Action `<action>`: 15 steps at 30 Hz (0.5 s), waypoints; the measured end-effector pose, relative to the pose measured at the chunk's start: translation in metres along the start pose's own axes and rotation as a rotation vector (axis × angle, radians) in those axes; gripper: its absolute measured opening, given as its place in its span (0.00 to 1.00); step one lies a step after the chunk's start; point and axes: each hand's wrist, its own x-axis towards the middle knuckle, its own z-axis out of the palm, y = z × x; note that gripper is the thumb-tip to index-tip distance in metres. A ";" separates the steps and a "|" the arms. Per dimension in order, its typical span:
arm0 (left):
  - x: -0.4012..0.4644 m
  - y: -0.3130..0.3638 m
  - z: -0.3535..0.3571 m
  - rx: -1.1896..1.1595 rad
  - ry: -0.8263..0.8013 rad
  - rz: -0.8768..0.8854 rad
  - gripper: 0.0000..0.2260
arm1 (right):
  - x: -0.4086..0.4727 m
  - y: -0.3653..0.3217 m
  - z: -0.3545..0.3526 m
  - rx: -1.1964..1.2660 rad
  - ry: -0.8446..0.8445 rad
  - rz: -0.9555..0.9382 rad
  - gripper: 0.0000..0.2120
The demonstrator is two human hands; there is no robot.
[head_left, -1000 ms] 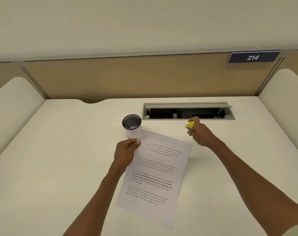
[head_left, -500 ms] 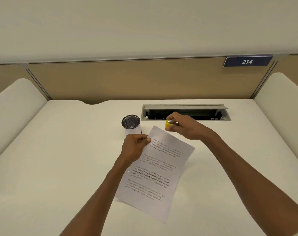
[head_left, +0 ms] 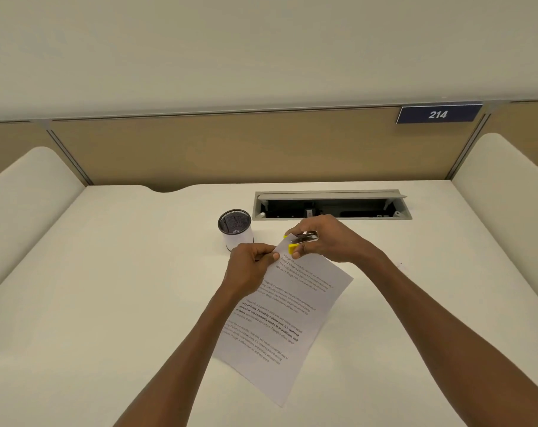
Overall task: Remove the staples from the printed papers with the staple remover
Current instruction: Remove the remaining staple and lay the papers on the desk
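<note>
The printed papers (head_left: 287, 318) lie slanted on the white desk, their top corner lifted off the surface. My left hand (head_left: 249, 266) pinches that top corner between thumb and fingers. My right hand (head_left: 326, 238) grips the yellow and metal staple remover (head_left: 298, 241), whose jaws sit right at the same corner, touching the paper. The staple itself is too small to make out.
A white cup with a black mesh inside (head_left: 235, 229) stands just left of the hands. Behind them an open cable tray (head_left: 331, 204) is sunk into the desk (head_left: 107, 303). Padded white side panels flank the desk; a tan partition with a "214" plate (head_left: 438, 114) closes the back.
My right hand carried the staple remover leftward from the desk near the cable tray to the paper's top corner. My left hand lifted that corner slightly.
</note>
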 end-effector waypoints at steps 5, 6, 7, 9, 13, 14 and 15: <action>-0.001 0.000 -0.001 0.012 -0.007 0.003 0.08 | -0.003 -0.001 0.003 0.078 0.038 0.007 0.12; -0.001 0.000 -0.001 0.014 -0.009 0.004 0.08 | -0.003 -0.001 0.003 0.080 0.040 0.008 0.11; -0.001 0.000 -0.001 0.013 -0.010 0.006 0.08 | -0.003 -0.002 0.003 0.079 0.041 0.009 0.11; -0.001 0.000 0.000 0.008 -0.007 0.014 0.08 | -0.004 -0.002 0.002 0.076 0.044 0.008 0.11; 0.000 0.000 0.000 0.005 -0.015 0.023 0.08 | -0.005 -0.003 0.003 0.092 0.061 0.014 0.10; 0.000 0.000 0.001 0.005 -0.014 0.026 0.08 | -0.005 -0.002 0.003 0.093 0.067 0.018 0.10; 0.001 0.000 0.001 0.003 -0.012 0.028 0.08 | -0.006 -0.002 0.003 0.091 0.071 0.019 0.10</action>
